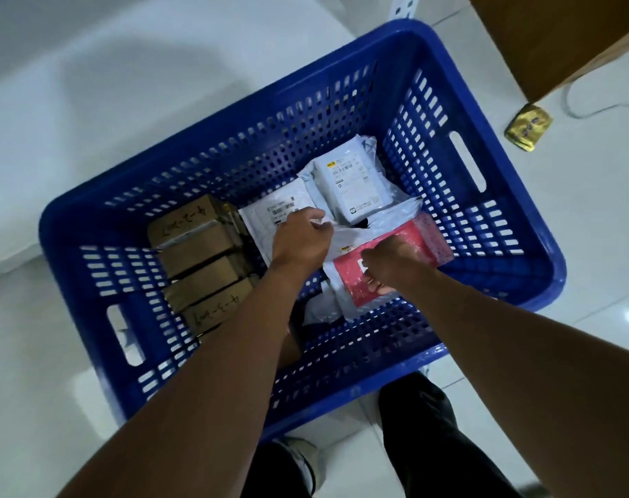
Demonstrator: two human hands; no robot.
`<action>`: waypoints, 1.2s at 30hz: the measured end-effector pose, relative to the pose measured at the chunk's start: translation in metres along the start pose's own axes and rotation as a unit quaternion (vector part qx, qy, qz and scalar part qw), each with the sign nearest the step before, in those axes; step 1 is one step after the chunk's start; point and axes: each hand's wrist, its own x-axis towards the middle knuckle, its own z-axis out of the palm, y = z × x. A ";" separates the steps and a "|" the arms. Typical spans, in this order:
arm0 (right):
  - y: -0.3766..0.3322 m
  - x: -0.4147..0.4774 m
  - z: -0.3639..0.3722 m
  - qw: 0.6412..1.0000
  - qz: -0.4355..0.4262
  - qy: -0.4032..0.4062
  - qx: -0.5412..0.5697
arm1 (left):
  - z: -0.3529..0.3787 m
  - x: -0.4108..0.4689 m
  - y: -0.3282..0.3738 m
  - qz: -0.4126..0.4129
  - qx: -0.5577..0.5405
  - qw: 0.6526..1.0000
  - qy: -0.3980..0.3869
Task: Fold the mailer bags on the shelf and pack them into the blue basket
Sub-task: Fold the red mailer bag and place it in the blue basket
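1. The right hand (388,264) is reaching down into the blue basket (503,149), its fingers curled around the near edge of the red mailer bag (428,242). It is probably gripping this way so that the bag stays folded while it is being lowered flat.
2. The left hand (300,239) is working at the middle of the basket floor. Its fingers are bent down and appear to be pinching a crumpled edge of the white mailer bag (266,213), most likely pulling that bag aside or pinning it down so the red one has somewhere to settle.
3. The red bag is lying inside the basket towards its right wall, overlapping loose white plastic beneath it and not yet sitting flat.
4. A grey folded mailer (352,188) with a printed label is resting further in, near the basket's far corner, and it is already packed.
5. A row of brown cardboard boxes (198,253) is taking up the basket's left side, so only the middle and right of the floor are remaining for bags. The loose flaps there could be catching the incoming bag.
6. Outside the basket, beyond its right rim, a gold packet (528,126) and a thin cable (593,109) are lying on the pale floor.
7. The person's dark trouser legs (431,425) are standing at the basket's near side. None of these things is blocking either arm.
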 end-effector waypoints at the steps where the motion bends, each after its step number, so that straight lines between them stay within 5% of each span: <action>1: -0.001 -0.004 0.002 1.000 -0.003 -0.001 -0.003 | -0.004 -0.003 0.000 -0.005 -0.001 1.000 -0.001; 18: -0.065 -0.149 -0.026 0.995 -0.056 0.020 -0.079 | -0.089 -0.120 0.045 -0.112 -0.191 0.975 0.027; 36: -0.176 -0.363 -0.075 0.988 -0.154 0.010 0.004 | -0.246 -0.260 0.168 0.011 -0.187 0.981 0.055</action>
